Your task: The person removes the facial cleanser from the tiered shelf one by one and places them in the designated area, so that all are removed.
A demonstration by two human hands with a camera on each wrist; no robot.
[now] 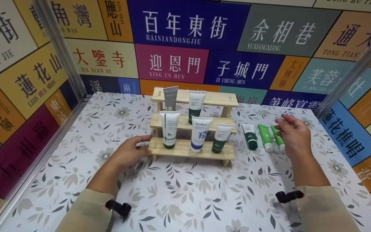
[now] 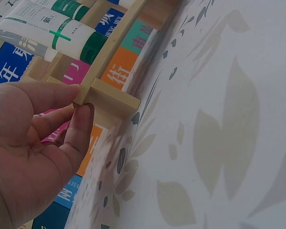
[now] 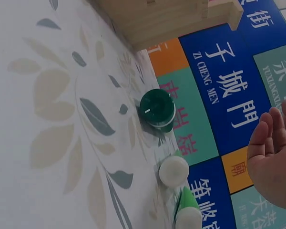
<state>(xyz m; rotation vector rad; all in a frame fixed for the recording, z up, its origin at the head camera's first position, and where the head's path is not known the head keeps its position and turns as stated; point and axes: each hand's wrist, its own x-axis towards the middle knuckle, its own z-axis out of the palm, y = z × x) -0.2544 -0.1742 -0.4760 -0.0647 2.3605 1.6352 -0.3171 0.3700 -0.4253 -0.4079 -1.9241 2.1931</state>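
1. A person's left hand pinches the near left end of a wooden rack, thumb and fingertips meeting at the corner of its lowest step.

2. The right hand is raised beyond the rack's right end, fingers loosely bent, holding nothing. In the head view it partly covers one of two green tubes lying on the table.

3. Between the hands, the three-tiered rack carries five upright tubes. Closest to the left hand on the bottom step is a white tube; toward the right hand follow a white-and-blue tube and a white-and-green tube. A grey tube and a second green-based tube stand behind.

4. A narrow strip of table separates the rack's right edge from a dark-capped tube, lying just left of the green pair.

5. On the near side of the rack, a broad stretch of tabletop, white with grey and beige leaves and flowers, opens between the forearms.

6. Beyond both hands rise walls of coloured panels lettered in Chinese, with a metal post on the left hand's side and another on the right's.
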